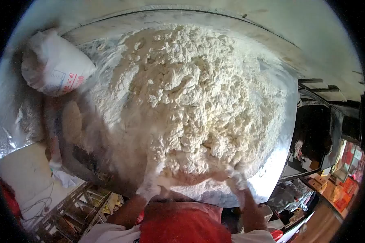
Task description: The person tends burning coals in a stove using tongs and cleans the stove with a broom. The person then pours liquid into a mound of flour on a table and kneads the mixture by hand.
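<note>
A large, shaggy mass of pale dough [194,93] with loose flour spreads over a metal worktop [286,150]. My left hand [150,184], coated white, is at the left end of the dough's near edge, its fingers partly sunk in it. At the right end of that same edge, my right hand [237,179] is also floury, with curled fingers against the dough. A raised lip of dough runs between the two hands and casts a shadow on the floury metal below. The dough hides most of the fingertips.
A white sack [65,67] with red print stands at the back left corner. Pale wall [271,20] rises behind the worktop. Right of it is a dark open metal appliance [312,129]. Cluttered boxes [332,190] lie farther right, and a white board [24,174] is at the left.
</note>
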Tool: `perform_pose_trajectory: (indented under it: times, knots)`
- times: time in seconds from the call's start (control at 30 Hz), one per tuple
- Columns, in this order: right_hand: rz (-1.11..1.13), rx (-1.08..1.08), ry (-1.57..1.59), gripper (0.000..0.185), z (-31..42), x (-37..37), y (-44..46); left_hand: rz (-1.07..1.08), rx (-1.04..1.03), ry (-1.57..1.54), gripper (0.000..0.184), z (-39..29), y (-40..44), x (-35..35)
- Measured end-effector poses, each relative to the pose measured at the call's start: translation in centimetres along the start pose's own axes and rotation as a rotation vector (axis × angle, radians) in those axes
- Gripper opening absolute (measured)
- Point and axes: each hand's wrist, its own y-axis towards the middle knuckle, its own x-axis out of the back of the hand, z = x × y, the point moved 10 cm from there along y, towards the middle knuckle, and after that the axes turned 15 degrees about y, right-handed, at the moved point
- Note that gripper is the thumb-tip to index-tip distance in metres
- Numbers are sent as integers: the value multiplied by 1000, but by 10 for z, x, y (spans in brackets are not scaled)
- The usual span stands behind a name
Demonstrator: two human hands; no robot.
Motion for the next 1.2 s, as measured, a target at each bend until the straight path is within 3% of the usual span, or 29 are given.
perform_pose_trajectory:
  times: [0.17, 0.23, 0.27, 0.33, 0.43, 0.47, 0.5, 0.53, 0.6, 0.63, 0.7, 0.77, 0.8, 0.93, 1.03, 1.07, 1.13, 1.17, 1.2]
  knots:
    - [-14, -73, 320, 63, 28, -92, 59, 458, -325, -182, 58, -70, 85, -60]
    - [78, -70, 441, 60, 59, -129, 78, 532, -489, -137, 57, -103, 122, -63]
    - [281, -45, 481, 60, 73, -144, 95, 494, -677, -60, 55, -120, 138, -59]
    - [685, 13, 548, 60, 100, -167, 108, 550, -388, -80, 54, -119, 168, -67]
    - [1165, 39, 498, 53, 130, -210, 42, 854, 20, -405, 50, -103, 157, -80]
    - [928, 332, 34, 47, 128, -207, 38, 534, -356, -90, 50, -129, 154, -66]
    - [787, 713, -475, 41, 135, -213, 15, 459, -439, -9, 50, -134, 141, -62]
    - [509, 1058, -969, 35, 143, -221, -13, 441, -468, 2, 50, -130, 126, -60]
    - [390, 1292, -1503, 34, 108, -221, -42, 498, -409, -55, 49, -110, 96, -64]
    - [423, 1243, -1457, 32, 98, -220, -58, 507, -377, -77, 48, -95, 80, -63]
    - [449, 681, -613, 26, 71, -173, -37, 487, -316, -100, 47, -61, 48, -60]
    - [488, 1346, -1419, 25, 62, -186, -108, 453, -256, -118, 46, -23, 22, -57]
    - [379, 1287, -1360, 27, 55, -162, -101, 437, -218, -130, 46, 1, 11, -56]
    - [315, 1272, -1401, 37, 5, -102, -100, 409, -14, -178, 44, 113, -35, -55]
    - [284, 1162, -1534, 33, -29, -77, -94, 461, 176, -273, 42, 206, -64, -53]
    - [325, 1001, -1422, 34, -48, -53, -72, 498, 220, -328, 42, 231, -71, -54]
    - [348, 389, -649, 36, -116, 33, -1, 593, 278, -508, 41, 267, -79, -62]
    - [350, 427, -854, 37, -122, 38, 8, 605, 393, -560, 41, 282, -74, -70]
    - [365, 454, -1059, 38, -132, 42, 17, 547, 642, -541, 42, 291, -70, -79]
